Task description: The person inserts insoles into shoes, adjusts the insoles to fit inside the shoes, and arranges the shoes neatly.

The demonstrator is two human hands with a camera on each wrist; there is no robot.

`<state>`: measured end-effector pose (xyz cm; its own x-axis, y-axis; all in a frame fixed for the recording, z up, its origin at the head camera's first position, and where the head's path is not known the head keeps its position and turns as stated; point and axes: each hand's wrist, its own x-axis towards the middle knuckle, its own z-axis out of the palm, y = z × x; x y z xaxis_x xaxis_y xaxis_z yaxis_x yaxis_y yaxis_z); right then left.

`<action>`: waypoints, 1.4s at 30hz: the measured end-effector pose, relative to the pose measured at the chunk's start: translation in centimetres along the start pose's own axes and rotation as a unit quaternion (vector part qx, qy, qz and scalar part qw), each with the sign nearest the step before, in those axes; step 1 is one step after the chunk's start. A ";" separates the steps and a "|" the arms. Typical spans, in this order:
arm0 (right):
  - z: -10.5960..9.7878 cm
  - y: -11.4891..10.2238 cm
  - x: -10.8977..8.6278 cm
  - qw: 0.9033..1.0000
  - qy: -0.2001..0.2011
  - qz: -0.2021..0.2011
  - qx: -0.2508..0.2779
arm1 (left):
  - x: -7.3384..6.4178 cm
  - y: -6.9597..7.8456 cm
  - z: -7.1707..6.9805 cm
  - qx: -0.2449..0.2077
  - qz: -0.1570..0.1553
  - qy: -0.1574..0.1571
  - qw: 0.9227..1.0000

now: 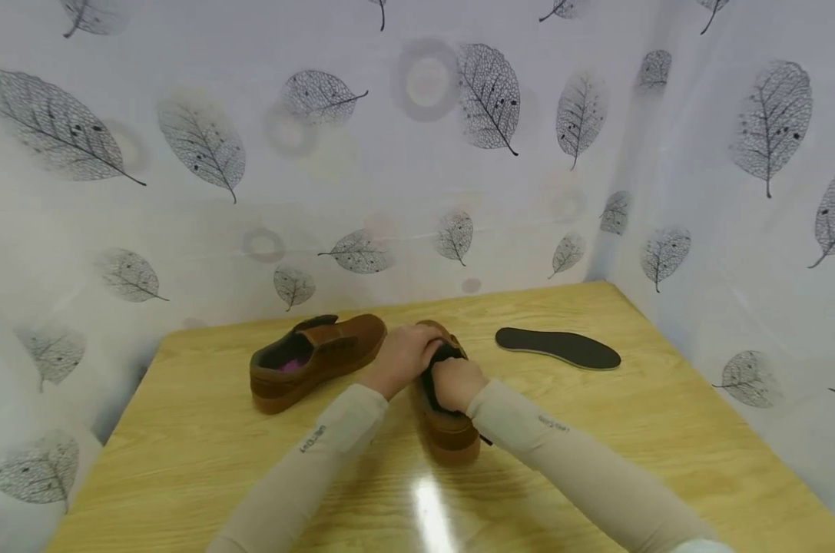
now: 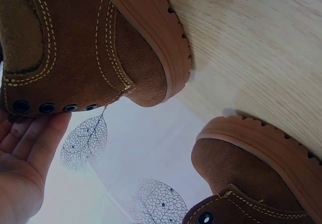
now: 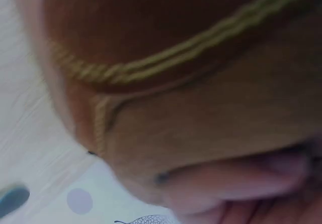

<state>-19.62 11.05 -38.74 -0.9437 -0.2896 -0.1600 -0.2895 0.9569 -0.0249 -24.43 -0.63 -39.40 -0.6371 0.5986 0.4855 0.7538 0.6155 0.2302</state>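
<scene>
From my head, one camera looks forward and down, set back enough to take in the counter (image 1: 203,438), my left grip (image 1: 405,355), my right grip (image 1: 458,382) and the leaf-printed sheet (image 1: 417,184) beyond. My left-wrist camera sits close, facing the side of the shoe (image 2: 70,48) I hold, its picture turned so the counter lies upper right and the sheet below; it shares the other shoe (image 2: 241,173) with the head view. My right-wrist camera is nearest: the held shoe fills most of its blurred view. All three share that shoe.
</scene>
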 end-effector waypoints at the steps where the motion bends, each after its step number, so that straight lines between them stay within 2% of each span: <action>1: -0.2 0.0 -0.2 1.000 -0.006 0.002 0.016 | 0.0 0.0 0.1 0.001 0.000 0.001 1.000; 3: -0.6 0.1 -0.7 0.999 -0.007 0.001 0.054 | -0.1 -0.1 0.3 -0.003 -0.003 0.007 1.000; 6: -1.3 0.5 -1.4 0.994 0.019 -0.009 0.103 | -0.2 -0.1 0.4 -0.002 -0.011 0.014 1.000; 9: -2.0 0.9 -2.4 0.983 0.056 -0.016 0.172 | -0.5 0.0 0.6 -0.001 -0.023 0.024 0.999; 12: -2.1 1.5 -3.5 0.967 0.094 -0.008 0.239 | -0.8 0.2 1.0 -0.004 -0.030 0.042 0.999; 16: -1.3 2.2 -4.8 0.942 0.157 0.009 0.297 | -1.5 0.5 1.6 -0.007 -0.022 0.083 0.996; 19: -0.4 2.8 -5.3 0.925 0.198 0.017 0.325 | -1.9 0.6 2.1 0.021 -0.006 0.119 0.993; 21: 0.2 3.0 -5.6 0.917 0.215 0.020 0.334 | -2.2 0.7 2.4 0.052 0.010 0.143 0.988; 26: 1.4 3.4 -5.9 0.916 0.224 0.029 0.330 | -2.9 1.2 2.8 0.121 0.045 0.179 0.975; 32: 2.2 3.2 -6.1 0.913 0.223 0.030 0.341 | -3.2 1.8 2.8 0.163 0.053 0.192 0.966; 36: 2.6 3.2 -6.1 0.906 0.232 0.027 0.352 | -3.4 2.0 2.8 0.180 0.058 0.187 0.964; 39: 2.8 3.3 -6.1 0.902 0.237 0.027 0.359 | -3.6 2.1 2.8 0.182 0.065 0.176 0.965; 42: 3.0 3.4 -5.9 0.902 0.251 0.030 0.351 | -3.7 2.0 2.9 0.187 0.077 0.176 0.964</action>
<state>-14.53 16.12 -40.85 -0.9590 -0.0420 0.2802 -0.2287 0.6986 -0.6780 -21.01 -0.13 -43.14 -0.3793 0.5272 0.7604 0.6824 0.7144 -0.1548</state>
